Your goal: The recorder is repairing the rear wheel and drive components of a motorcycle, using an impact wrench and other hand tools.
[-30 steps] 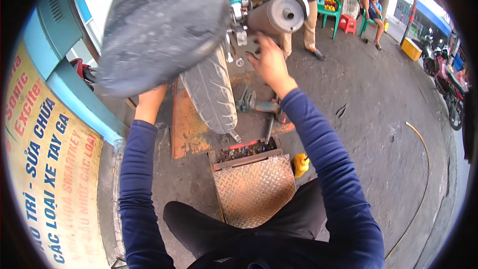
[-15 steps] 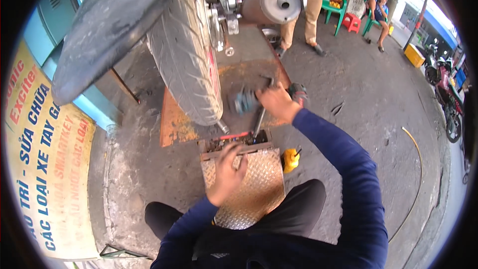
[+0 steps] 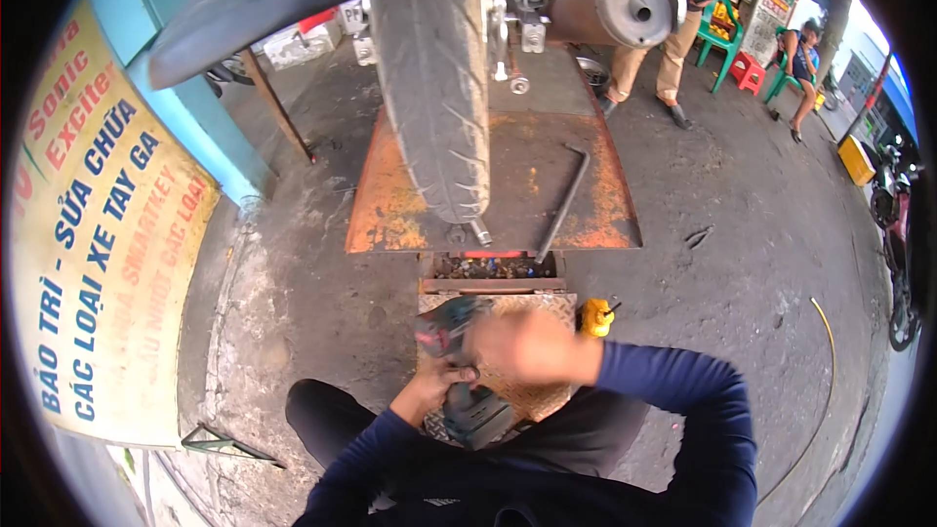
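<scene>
A yellow sign (image 3: 117,234) with big letters stands on the far left. Beside its bottom right corner, a green metal frame (image 3: 234,446) lies on the ground. Up high, a big dark curved bike part (image 3: 293,0) sticks out. Next comes the bike's tyre (image 3: 429,88), its bottom near the front edge of a rusty orange plate (image 3: 600,161), left of the middle.

Below that, the left hand (image 3: 434,385) has its fingers curled around the middle of a teal and black power tool (image 3: 476,417). The tool is over the left side of a bumpy metal step (image 3: 535,400), by the person's knees. A box of small bits (image 3: 496,266) sits at the step's far edge.

The right hand (image 3: 532,346) is a blur by the top of the tool. I cannot tell if its fingers are spread or pinching.

A bent bar (image 3: 564,200) lies on the plate, its low end poking past the front edge. A yellow bottle (image 3: 596,317) is just beside the step's right far corner. Farther right, pliers (image 3: 698,236) and a yellow hose (image 3: 832,361) lie on the ground.
</scene>
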{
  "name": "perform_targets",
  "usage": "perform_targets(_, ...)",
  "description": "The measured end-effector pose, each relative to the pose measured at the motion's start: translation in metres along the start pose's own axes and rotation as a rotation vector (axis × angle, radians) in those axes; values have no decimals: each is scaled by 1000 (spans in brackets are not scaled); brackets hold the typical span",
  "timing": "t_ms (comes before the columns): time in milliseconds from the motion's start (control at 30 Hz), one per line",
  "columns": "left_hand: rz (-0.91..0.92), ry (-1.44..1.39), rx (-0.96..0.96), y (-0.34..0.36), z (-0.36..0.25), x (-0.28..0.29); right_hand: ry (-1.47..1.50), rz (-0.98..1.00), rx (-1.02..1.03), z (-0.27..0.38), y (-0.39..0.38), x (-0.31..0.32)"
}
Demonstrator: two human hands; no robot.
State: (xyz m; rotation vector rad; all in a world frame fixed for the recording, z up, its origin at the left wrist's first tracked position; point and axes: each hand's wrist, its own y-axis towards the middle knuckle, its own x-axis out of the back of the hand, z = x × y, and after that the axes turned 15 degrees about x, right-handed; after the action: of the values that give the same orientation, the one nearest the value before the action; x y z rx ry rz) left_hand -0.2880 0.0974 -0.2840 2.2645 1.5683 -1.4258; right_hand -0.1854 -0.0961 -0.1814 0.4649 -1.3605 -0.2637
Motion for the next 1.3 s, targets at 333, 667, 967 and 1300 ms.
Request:
perform_targets(333, -905, 594, -644, -56, -38, 38, -158, -324, -902, -128, 22, -75)
perform_targets(667, -412, 240, -589, -92, -105, 43, 1750, -1260, -432, -32, 133, -93)
perform_targets(967, -1209, 520, -653, -52, -140, 71, 1274, -1733, -818, -63, 205, -107)
perform_targets(1300, -1219, 605, -937, -38, -329, 78, -482, -233, -1217, -147, 110, -123)
